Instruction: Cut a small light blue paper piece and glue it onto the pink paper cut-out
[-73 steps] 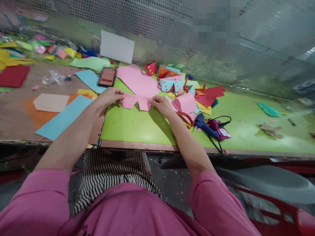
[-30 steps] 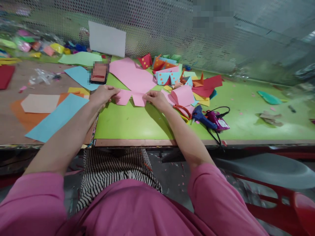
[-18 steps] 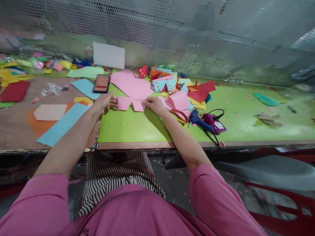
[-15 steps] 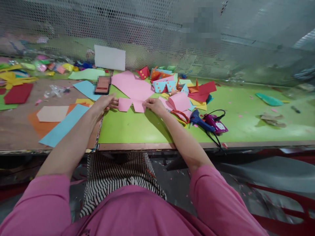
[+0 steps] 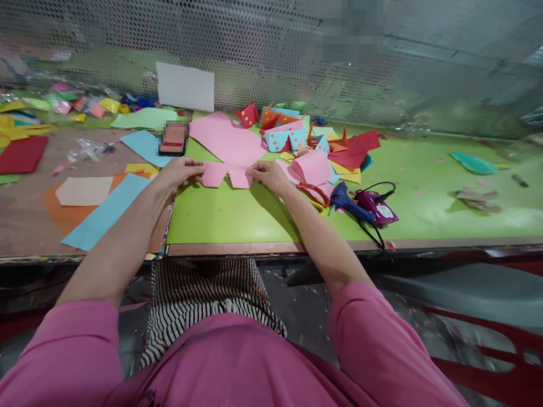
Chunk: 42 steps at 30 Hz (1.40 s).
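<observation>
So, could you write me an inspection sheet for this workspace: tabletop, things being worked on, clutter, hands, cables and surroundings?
Surface: green tabletop, brown section on the left.
Work in hand: pink paper cutout, notched along its near edge.
Clutter: large pink sheet, light blue strip, folded dotted papercrafts, scissors partly hidden, blue glue gun.
Hands: left hand at the cutout's left end, grip unclear; right hand pinching its right end.
Cables: black cable near the glue gun and purple box, reaching toward the table's front edge.
Surroundings: perforated panel behind; red chair partly visible, lower right.
</observation>
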Motion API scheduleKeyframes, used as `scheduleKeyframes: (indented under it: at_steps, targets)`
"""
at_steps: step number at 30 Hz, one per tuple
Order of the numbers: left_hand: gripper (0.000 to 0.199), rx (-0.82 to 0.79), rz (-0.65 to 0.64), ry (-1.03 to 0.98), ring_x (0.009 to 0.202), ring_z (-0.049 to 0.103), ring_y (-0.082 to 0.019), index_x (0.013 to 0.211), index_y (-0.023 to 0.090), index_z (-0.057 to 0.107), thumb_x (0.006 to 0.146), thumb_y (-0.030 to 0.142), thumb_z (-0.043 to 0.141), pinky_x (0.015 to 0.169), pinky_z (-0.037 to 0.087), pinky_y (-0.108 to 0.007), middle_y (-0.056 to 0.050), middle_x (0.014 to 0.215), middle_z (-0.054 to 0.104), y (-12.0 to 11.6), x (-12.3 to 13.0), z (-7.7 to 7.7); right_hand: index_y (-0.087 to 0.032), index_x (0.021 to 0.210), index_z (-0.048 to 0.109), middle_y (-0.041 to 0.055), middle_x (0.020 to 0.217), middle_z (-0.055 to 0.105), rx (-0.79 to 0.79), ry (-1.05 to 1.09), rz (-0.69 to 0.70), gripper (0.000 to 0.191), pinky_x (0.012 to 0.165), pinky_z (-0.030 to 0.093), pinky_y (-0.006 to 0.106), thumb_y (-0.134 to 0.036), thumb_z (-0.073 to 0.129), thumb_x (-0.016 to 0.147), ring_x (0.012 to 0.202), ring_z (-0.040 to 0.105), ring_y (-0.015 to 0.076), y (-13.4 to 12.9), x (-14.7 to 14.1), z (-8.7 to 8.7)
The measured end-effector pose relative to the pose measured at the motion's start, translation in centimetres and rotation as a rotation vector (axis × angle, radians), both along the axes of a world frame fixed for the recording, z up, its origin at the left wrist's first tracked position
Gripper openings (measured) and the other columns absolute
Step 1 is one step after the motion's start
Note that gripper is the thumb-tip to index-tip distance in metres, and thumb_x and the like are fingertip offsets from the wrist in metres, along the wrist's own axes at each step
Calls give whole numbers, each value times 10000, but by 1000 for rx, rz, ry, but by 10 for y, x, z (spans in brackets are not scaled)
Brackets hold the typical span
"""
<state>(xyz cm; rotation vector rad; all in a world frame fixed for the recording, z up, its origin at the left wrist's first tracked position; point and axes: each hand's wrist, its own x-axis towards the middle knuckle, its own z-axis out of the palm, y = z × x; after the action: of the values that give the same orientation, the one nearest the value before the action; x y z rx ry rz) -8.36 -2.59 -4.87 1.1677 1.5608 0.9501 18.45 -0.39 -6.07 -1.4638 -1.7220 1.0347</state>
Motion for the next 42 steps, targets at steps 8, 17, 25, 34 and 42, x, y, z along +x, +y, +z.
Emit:
scheduleKeyframes:
  at_steps: [8,17,25,34,42]
  targets:
    - [68,52,32,-35,577,678,-107,844,148,686,805,181,730,362,194,-166,-67,809,746,0,2,-2,-157,950,746,-33,639,602,-18,35,58,231,545,341,217,-342,754,812,585,497,87,-1,7,7]
    - [62,97,48,-132,521,653,-79,815,158,635,813,137,693,351,214,-149,-33,807,720,-3,7,2,-178,980,739,-29,754,630,221,99,132,183,651,421,239,-303,686,857,684,517,108,3,6,10]
    - [97,83,62,-211,526,655,-79,780,153,625,820,92,688,340,224,-133,-7,717,670,-2,9,1,-185,1001,701,-16,811,633,255,155,207,215,730,452,265,-339,659,858,735,535,121,9,10,6]
    - [329,200,-34,-67,560,671,-100,1209,163,672,884,204,648,413,327,-131,9,658,659,-4,4,-3,-183,1047,717,24,918,677,268,-114,253,246,761,429,280,-298,689,831,772,545,142,6,10,12]
    - [355,323,14,269,774,716,-128,1260,191,658,931,285,563,536,446,-183,-90,1171,727,-4,-5,-2,-185,981,719,49,1008,708,336,-119,108,151,822,440,296,-252,639,872,870,587,170,2,9,18]
